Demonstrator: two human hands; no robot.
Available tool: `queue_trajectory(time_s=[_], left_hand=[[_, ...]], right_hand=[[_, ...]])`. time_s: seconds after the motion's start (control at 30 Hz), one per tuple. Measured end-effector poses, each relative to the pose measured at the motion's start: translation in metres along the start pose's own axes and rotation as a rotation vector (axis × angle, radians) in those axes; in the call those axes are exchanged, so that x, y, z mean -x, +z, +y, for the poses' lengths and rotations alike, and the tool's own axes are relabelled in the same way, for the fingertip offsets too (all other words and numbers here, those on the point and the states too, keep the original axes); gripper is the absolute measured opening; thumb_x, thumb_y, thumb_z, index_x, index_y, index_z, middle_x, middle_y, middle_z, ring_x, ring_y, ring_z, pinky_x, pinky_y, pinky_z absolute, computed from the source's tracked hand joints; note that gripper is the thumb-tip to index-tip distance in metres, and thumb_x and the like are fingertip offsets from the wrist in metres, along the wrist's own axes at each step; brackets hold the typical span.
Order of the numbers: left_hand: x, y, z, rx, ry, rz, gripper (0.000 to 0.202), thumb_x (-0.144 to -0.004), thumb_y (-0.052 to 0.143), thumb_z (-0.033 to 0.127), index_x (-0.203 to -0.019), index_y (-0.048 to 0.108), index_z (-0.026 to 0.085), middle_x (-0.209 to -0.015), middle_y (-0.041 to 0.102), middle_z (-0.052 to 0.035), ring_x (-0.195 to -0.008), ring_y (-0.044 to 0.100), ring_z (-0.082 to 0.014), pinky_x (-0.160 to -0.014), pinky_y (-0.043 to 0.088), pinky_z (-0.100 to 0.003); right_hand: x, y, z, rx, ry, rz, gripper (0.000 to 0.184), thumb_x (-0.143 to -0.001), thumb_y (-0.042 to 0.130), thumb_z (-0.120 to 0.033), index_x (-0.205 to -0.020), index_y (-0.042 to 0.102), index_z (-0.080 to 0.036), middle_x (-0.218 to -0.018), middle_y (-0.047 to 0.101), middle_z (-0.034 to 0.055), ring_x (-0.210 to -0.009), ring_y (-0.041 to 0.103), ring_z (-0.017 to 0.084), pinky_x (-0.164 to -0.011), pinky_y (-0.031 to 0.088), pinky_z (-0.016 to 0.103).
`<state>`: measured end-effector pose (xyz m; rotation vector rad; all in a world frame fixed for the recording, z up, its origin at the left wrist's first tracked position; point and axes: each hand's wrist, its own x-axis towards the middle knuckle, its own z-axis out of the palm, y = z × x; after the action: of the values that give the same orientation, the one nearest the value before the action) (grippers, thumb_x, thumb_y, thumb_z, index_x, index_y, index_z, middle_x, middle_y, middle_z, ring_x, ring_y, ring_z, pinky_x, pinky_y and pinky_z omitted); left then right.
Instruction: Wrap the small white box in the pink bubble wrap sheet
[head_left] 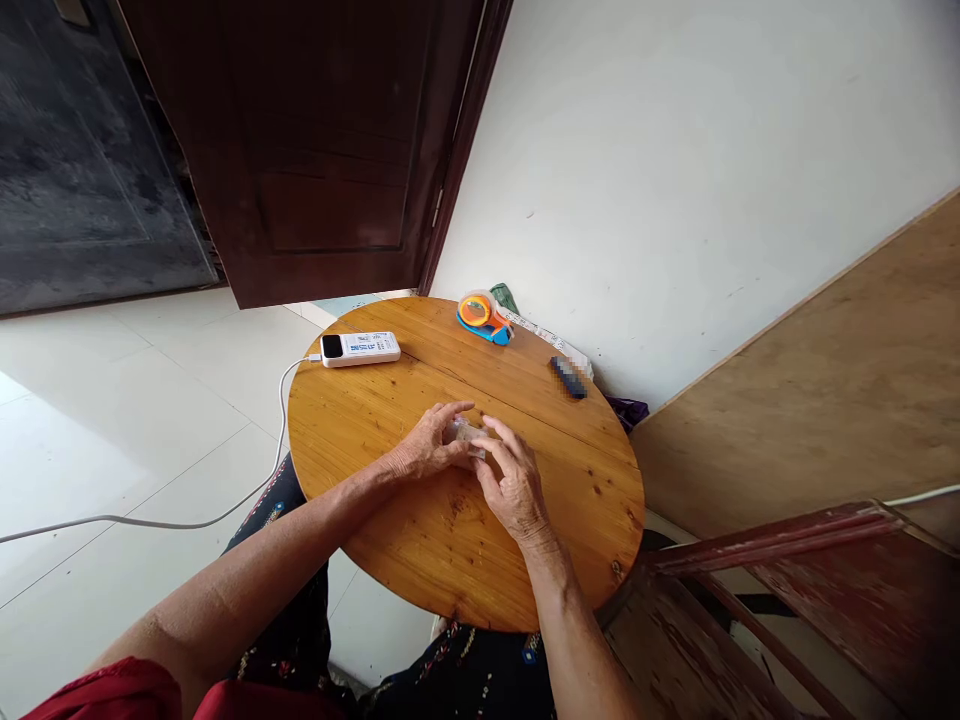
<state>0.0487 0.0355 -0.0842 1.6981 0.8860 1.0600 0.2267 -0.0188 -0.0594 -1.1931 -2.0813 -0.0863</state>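
Note:
A small, clear plastic packet [466, 432] is between my hands over the middle of the round wooden table [360, 420]. My left hand [431, 442] grips its left side, thumb in front and fingers behind. At its right end, the curved fingers and thumb of my right hand [516, 485] close on the packet. What the packet contains is too small to make out, and my fingers cover part of it.
At the table's back left lies a white device [364, 348] with a dark screen and a white cable [202, 522]. An orange and blue tape dispenser [484, 318] stands near the wall. A blurred dark object [568, 378] lies to the right. A dark red door [322, 150] is behind.

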Motion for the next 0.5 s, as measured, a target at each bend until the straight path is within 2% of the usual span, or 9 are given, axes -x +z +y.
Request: queue_trajectory(time_s=[0.1, 0.2, 0.3, 0.4, 0.5], left_hand=[[0.0, 0.0, -0.002, 0.001, 0.021, -0.005, 0.064, -0.08, 0.071, 0.032, -0.14, 0.05, 0.023, -0.115, 0.053, -0.0084, -0.091, 0.052, -0.0189, -0.087, 0.048, -0.037], [-0.001, -0.001, -0.002, -0.008, 0.053, -0.013, 0.067, -0.078, 0.067, 0.023, -0.142, 0.048, 0.023, -0.122, 0.052, -0.0093, -0.09, 0.053, -0.0182, -0.087, 0.048, -0.037], [-0.003, -0.002, -0.002, 0.028, 0.082, -0.046, 0.07, -0.077, 0.064, 0.018, -0.145, 0.044, 0.021, -0.129, 0.052, -0.0109, -0.09, 0.054, -0.017, -0.087, 0.049, -0.036], [-0.005, -0.001, -0.004, 0.1, 0.077, -0.085, 0.073, -0.077, 0.063, 0.016, -0.146, 0.041, 0.02, -0.131, 0.052, -0.0117, -0.091, 0.056, -0.016, -0.087, 0.05, -0.035], [-0.005, 0.0, -0.004, 0.142, 0.036, -0.088, 0.074, -0.076, 0.064, 0.017, -0.146, 0.041, 0.02, -0.131, 0.053, -0.0116, -0.092, 0.058, -0.0159, -0.088, 0.051, -0.033]], right_hand=[[0.0, -0.001, -0.001, -0.014, 0.001, 0.011, 0.026, -0.09, 0.056, -0.022, -0.115, 0.062, -0.022, -0.138, 0.057, 0.0143, -0.124, 0.056, 0.031, -0.103, 0.047, 0.05], [0.002, -0.001, 0.002, -0.089, 0.038, 0.039, 0.051, -0.088, 0.058, -0.027, -0.138, 0.047, -0.019, -0.143, 0.052, 0.0172, -0.132, 0.05, 0.032, -0.108, 0.044, 0.054], [0.003, 0.001, 0.007, -0.115, 0.072, 0.024, 0.066, -0.087, 0.059, -0.032, -0.148, 0.035, -0.019, -0.147, 0.049, 0.0172, -0.135, 0.047, 0.033, -0.109, 0.043, 0.055], [0.004, 0.006, 0.01, -0.085, 0.07, 0.008, 0.065, -0.087, 0.061, -0.032, -0.146, 0.038, -0.02, -0.141, 0.054, 0.0164, -0.129, 0.053, 0.033, -0.105, 0.046, 0.054], [0.003, 0.008, 0.009, -0.036, 0.03, 0.014, 0.053, -0.087, 0.061, -0.03, -0.137, 0.048, -0.021, -0.132, 0.061, 0.0147, -0.121, 0.058, 0.032, -0.102, 0.047, 0.052]])
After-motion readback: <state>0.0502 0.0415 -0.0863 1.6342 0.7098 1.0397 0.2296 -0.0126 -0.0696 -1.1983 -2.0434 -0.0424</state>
